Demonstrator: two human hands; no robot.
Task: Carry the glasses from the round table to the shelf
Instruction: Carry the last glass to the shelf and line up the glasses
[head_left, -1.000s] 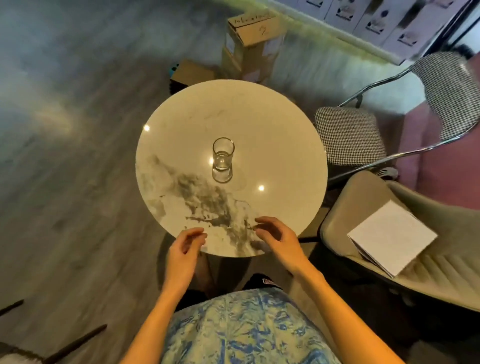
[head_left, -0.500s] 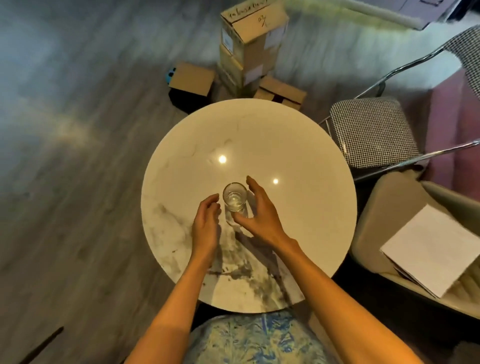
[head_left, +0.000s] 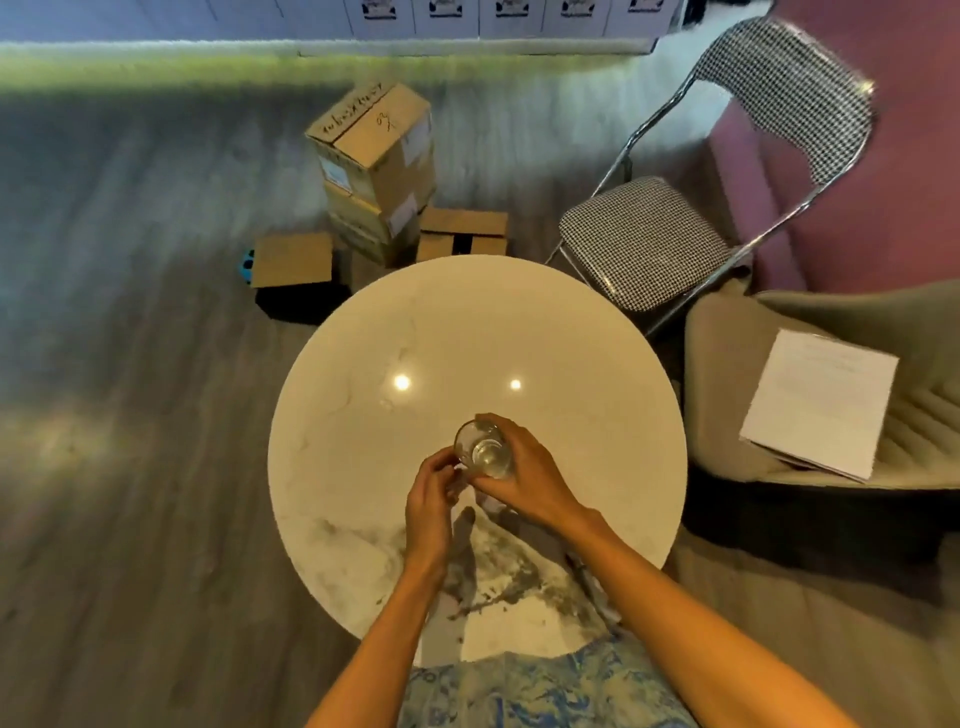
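Wrapping the glass around its side wall, the right hand is closed on it, while the left hand curls loosely just beside its left side, whether touching I cannot tell. Glass sits over the round table, near-centre; whether lifted is unclear. Likely light, rigid, slick and breakable, so mid-wall is the place to hold.

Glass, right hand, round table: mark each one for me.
glass (head_left: 482, 450): head view, open rim and inside.
right hand (head_left: 524, 480): head view, back of the hand.
round table (head_left: 467, 322): head view, bare far top.
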